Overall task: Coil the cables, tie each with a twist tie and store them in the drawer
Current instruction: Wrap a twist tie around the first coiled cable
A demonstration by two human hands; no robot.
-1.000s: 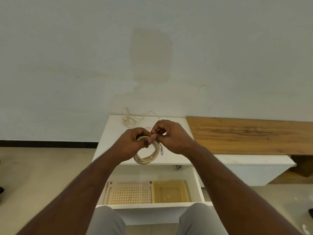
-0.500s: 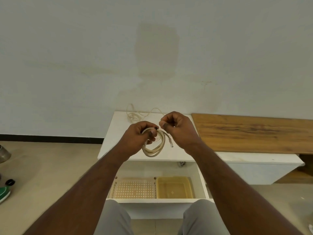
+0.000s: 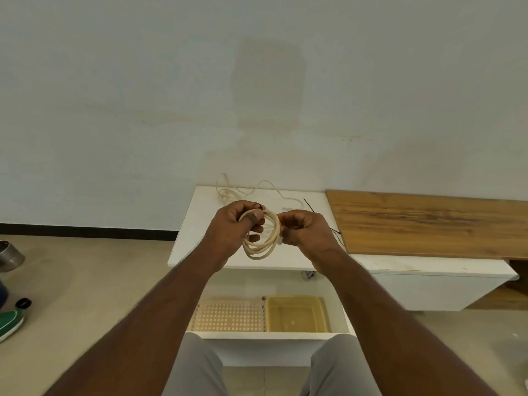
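Left hand (image 3: 233,230) gripped the top of the coiled cable (image 3: 261,238), thumb over the loops, with a dark twist tie (image 3: 259,206) showing at the pinch point. Right hand (image 3: 304,232) had come down from the top of the coil to its right side, fingers curled and pinching the cable's pale plug end against the loops. Half a second earlier that plug hung free. Judgement: coiling finished, the tie on or nearly so; tucking the loose end comes before storing.

The coil was held in the air above the tabletop (image 3: 197,247), over the open drawer (image 3: 268,335). Cable: cream, smooth, rubbery, about four round loops.

A second cable (image 3: 243,191) lay in a loose tangle at the back of the white tabletop, still uncoiled. Thin black ties (image 3: 310,204) lay near its right edge. Drawer held a perforated tray (image 3: 228,315) and a translucent yellow tub (image 3: 295,314).
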